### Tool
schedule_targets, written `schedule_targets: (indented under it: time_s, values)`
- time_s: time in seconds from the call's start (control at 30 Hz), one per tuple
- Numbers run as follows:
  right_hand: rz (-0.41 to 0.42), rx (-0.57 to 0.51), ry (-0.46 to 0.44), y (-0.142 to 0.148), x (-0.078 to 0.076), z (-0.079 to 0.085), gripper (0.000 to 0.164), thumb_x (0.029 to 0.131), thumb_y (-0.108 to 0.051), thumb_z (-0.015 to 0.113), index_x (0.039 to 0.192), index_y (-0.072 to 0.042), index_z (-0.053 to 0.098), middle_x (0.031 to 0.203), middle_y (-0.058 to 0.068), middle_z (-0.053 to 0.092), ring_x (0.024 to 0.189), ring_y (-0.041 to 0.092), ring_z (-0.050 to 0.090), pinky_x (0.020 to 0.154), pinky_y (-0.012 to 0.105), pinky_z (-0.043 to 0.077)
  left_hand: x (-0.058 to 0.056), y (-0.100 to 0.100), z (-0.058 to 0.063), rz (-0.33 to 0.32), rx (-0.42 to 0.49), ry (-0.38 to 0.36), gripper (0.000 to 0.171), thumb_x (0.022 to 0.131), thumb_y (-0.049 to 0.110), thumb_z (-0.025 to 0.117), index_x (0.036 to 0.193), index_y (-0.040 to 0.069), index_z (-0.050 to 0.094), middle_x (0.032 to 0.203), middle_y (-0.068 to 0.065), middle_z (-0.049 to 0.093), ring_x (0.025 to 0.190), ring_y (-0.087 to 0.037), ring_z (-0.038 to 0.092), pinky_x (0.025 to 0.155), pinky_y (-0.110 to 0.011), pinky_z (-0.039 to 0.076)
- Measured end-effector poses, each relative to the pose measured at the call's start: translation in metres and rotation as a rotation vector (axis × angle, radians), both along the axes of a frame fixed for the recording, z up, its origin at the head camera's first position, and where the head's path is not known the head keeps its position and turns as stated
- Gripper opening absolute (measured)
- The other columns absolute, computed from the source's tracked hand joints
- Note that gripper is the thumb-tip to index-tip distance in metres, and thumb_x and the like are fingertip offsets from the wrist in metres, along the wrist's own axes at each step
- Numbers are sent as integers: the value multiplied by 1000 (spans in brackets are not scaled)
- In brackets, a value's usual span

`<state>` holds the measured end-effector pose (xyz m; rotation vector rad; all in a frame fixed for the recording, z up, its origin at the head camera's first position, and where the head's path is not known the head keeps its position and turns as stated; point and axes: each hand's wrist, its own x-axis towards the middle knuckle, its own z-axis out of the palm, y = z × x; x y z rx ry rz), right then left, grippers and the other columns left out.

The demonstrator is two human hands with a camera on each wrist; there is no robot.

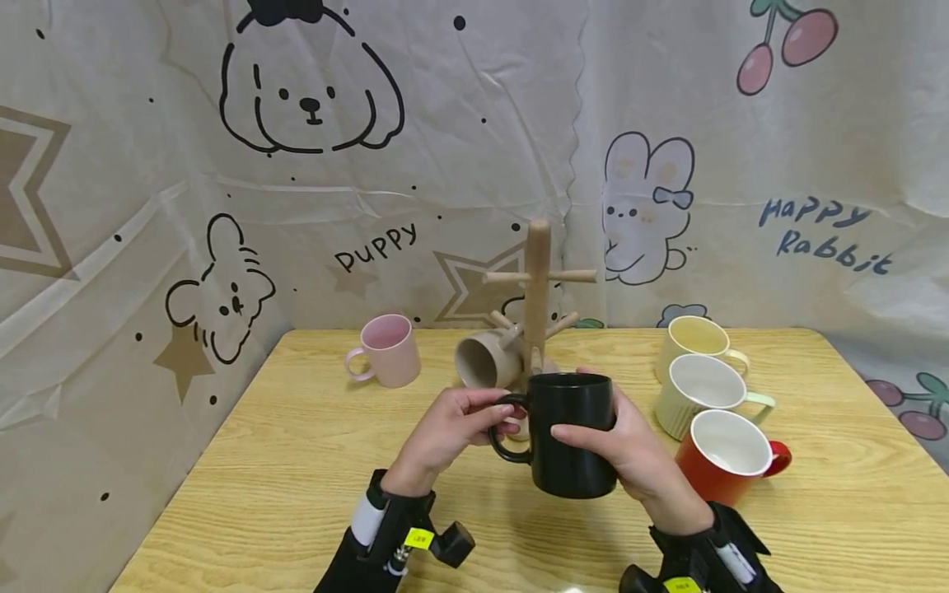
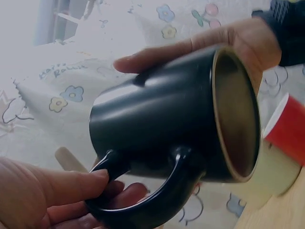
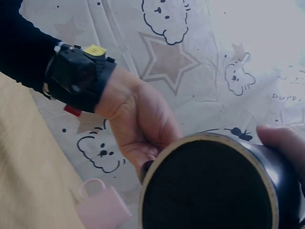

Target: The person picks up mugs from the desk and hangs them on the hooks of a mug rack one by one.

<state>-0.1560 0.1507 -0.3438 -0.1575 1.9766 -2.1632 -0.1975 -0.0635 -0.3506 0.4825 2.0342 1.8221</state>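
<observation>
A black mug (image 1: 567,461) is held up over the table in both hands, in front of a wooden mug rack (image 1: 538,288). My left hand (image 1: 452,436) pinches its handle between thumb and fingers, seen closely in the left wrist view at the mug handle (image 2: 157,205). Around the body from the right curls my right hand (image 1: 633,449), its thumb across the front. The mug stands nearly upright in the head view. The right wrist view shows its round base (image 3: 209,186). Behind it, a greyish-beige mug (image 1: 485,360) hangs sideways on the rack, partly hidden.
A pink mug (image 1: 391,352) stands at the back left of the wooden table (image 1: 296,494). To the right, a yellow mug (image 1: 693,338), a pale green mug (image 1: 697,399) and a red mug (image 1: 715,469) form a row. Patterned sheeting (image 1: 445,165) hangs behind.
</observation>
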Motion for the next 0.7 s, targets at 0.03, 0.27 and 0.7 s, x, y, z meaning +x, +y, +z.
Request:
schedule_targets:
  time_s: [0.03, 0.27, 0.7]
  values:
    - [-13, -9, 1, -2, 0, -1, 76, 78, -11, 70, 137, 0, 24, 118, 17, 52, 95, 21, 60, 82, 38, 51, -1, 0, 0, -1, -7, 0, 29, 93, 12, 53, 113, -8, 60, 105, -28, 63, 77, -5, 64, 68, -20, 52]
    - [-59, 13, -18, -7, 0, -7, 61, 78, -10, 67, 127, 3, 34, 110, 15, 56, 90, 20, 62, 79, 35, 53, -5, -3, -3, -14, -40, 7, 28, 92, 12, 54, 112, -7, 61, 103, -27, 65, 79, -7, 66, 70, -24, 53]
    - [-101, -23, 10, 4, 0, 0, 61, 79, -8, 65, 129, 0, 31, 112, 10, 52, 93, 17, 59, 80, 33, 51, -9, -33, 10, 97, -60, 58, 40, 91, 22, 58, 122, -3, 55, 118, -19, 62, 96, -12, 65, 88, -35, 50]
